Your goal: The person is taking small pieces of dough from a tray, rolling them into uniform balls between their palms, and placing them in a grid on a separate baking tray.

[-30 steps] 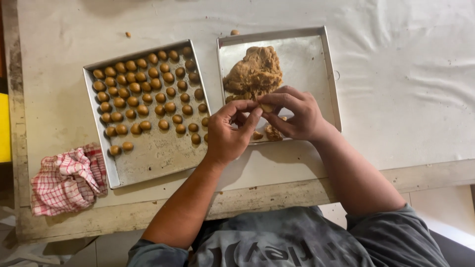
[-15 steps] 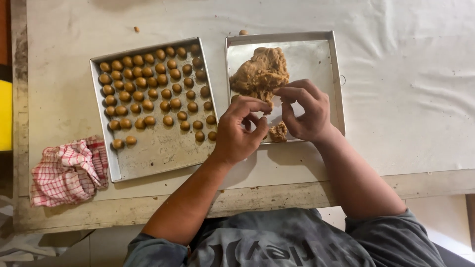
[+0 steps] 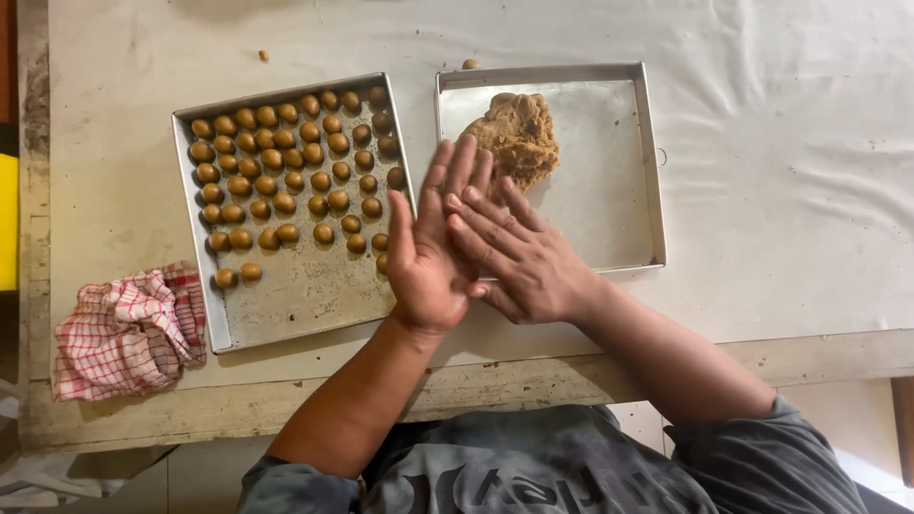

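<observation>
Pressing flat against each other, the left hand point(image 3: 427, 257) and the right hand point(image 3: 519, 259) meet palm to palm above the gap between two metal trays, fingers stretched straight; whatever lies between the palms is hidden, so I cannot tell if they hold anything. Just beyond the fingertips sits the dough lump point(image 3: 519, 138), a rough, crumbly brown mass with an uneven surface, resting in the near-left part of the right tray point(image 3: 619, 209). Its long axis runs roughly from the tray's far edge toward the hands, slightly tilted. The left tray point(image 3: 295, 305) carries rows of small round brown dough balls point(image 3: 286, 176) filling its far half. Both trays rest on a desk point(image 3: 781, 143) covered with white cloth, and a red checked cloth point(image 3: 124, 328) lies crumpled near the desk's left edge.
</observation>
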